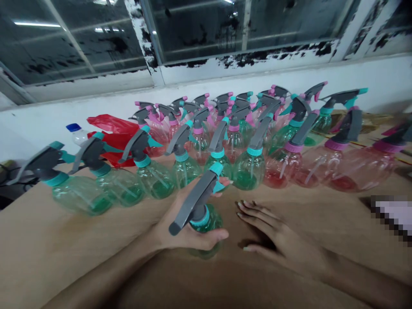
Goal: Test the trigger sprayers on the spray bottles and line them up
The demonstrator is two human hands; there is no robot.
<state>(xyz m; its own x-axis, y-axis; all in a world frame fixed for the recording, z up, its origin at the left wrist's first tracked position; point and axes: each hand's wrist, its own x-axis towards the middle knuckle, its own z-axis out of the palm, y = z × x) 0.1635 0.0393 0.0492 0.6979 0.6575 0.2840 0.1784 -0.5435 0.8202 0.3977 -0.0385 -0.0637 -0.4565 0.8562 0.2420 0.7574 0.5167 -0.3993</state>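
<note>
My left hand (180,223) is wrapped round a green spray bottle (206,221) with a grey trigger head and teal collar, standing on the brown table (64,249) in front of me. My right hand (273,234) lies just to the right of it, fingers stretched out flat on the table, holding nothing. Behind both hands stands a crowd of several green spray bottles (154,176) and pink spray bottles (325,167), all with grey trigger heads.
A red plastic bag (112,128) and a white bottle with a blue cap (76,133) sit at the back left. A white wall and dark window panes (199,30) run behind the table. A blurred patch (392,214) lies at the right edge.
</note>
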